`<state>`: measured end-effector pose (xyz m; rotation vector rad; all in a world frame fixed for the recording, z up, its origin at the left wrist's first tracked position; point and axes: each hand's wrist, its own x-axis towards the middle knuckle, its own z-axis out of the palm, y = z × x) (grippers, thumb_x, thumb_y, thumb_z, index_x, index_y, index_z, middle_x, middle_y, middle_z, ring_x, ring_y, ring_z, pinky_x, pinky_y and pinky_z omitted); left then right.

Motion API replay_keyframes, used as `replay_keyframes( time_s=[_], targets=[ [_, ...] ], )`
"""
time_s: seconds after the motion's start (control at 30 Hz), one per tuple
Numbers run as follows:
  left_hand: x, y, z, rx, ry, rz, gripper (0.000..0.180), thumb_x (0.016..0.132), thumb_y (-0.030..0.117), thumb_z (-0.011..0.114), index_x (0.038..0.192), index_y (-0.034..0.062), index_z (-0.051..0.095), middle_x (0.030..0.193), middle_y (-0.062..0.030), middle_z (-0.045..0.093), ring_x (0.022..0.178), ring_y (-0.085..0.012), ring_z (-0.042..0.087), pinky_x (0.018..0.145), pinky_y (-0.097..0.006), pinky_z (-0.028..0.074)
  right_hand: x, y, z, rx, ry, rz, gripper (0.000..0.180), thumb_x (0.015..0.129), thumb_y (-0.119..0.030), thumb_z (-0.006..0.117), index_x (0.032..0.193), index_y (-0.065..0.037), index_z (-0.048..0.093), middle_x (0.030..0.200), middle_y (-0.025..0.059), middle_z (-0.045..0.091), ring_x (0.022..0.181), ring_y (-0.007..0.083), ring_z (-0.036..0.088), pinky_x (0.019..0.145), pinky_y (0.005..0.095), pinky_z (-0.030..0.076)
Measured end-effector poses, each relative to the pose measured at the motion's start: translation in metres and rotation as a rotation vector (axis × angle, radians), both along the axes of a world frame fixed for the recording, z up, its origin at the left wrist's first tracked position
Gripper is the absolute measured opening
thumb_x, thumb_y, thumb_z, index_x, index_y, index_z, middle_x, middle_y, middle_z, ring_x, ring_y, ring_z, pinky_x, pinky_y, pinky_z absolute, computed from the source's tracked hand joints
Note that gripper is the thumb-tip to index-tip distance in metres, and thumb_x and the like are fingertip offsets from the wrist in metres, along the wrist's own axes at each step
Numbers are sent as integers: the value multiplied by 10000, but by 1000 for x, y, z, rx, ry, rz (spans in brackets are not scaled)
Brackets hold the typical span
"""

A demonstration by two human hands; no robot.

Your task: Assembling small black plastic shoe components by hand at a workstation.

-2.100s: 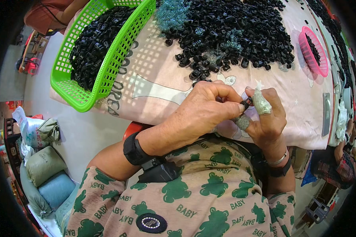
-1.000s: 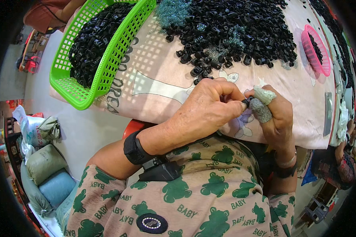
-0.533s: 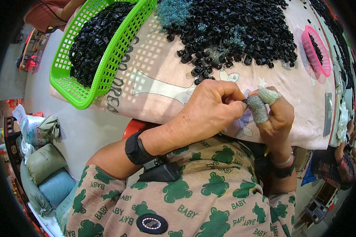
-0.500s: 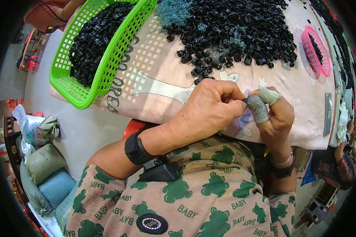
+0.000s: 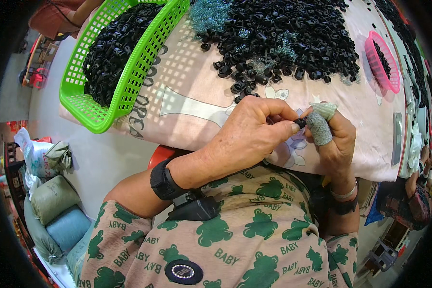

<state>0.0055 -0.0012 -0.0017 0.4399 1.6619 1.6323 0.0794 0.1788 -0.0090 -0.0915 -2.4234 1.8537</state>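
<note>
My left hand (image 5: 254,132) and my right hand (image 5: 333,139) meet over the near edge of a table covered with a pink printed cloth (image 5: 192,98). Between their fingertips they pinch one small black plastic part (image 5: 300,123). Grey knitted covers wrap the thumb and a finger of my right hand. A big heap of the same black parts (image 5: 288,38), mixed with tufts of teal springs, lies just beyond my hands. A black band with a device sits on my left wrist.
A green plastic basket (image 5: 125,91) full of black parts hangs over the table's left edge. A small pink basket (image 5: 384,62) with a few black parts stands at the far right. Stuffed sacks (image 5: 53,211) lie on the floor at lower left.
My hands have stayed together at the table edge, only shifting their fingers on the small black part; the right hand's covered finger has turned a little.
</note>
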Motion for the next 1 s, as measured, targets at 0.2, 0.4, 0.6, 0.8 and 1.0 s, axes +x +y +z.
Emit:
replay_keyframes(
  time_s=[0.2,0.4,0.6,0.8,1.0],
  targets=[
    [0,0,1,-21,-40,2,201,864,146,638,983,-15,661,738,29,612,584,1,488,483,-161,386,-2,-2,5,236,57,8,129,870,-104,609,923,9,640,736,79,616,635,151,599,575,260,470],
    [2,1,-3,-14,-57,1,199,871,139,625,997,-11,660,774,18,632,586,-2,496,487,-159,394,-4,0,9,409,195,13,103,823,-97,639,877,-10,653,710,108,600,602,233,593,541,314,452],
    [-1,-1,-2,19,-62,-64,193,883,125,599,1006,-12,657,780,24,627,616,2,501,508,-153,401,-5,2,11,563,281,131,164,772,-102,684,904,-16,635,727,106,575,610,251,581,534,332,452],
    [0,-2,-3,33,-162,0,179,869,145,618,954,-3,671,750,31,600,637,-10,497,532,-175,408,-3,-12,13,684,364,164,274,706,-77,721,931,22,600,711,102,536,606,265,549,517,350,443],
    [-2,-1,-4,-42,-10,-12,176,858,146,628,908,-18,670,753,16,605,671,-30,507,584,-191,426,-3,-15,0,818,428,60,284,634,-56,718,863,29,572,719,120,505,624,281,512,527,369,417]
  ],
)
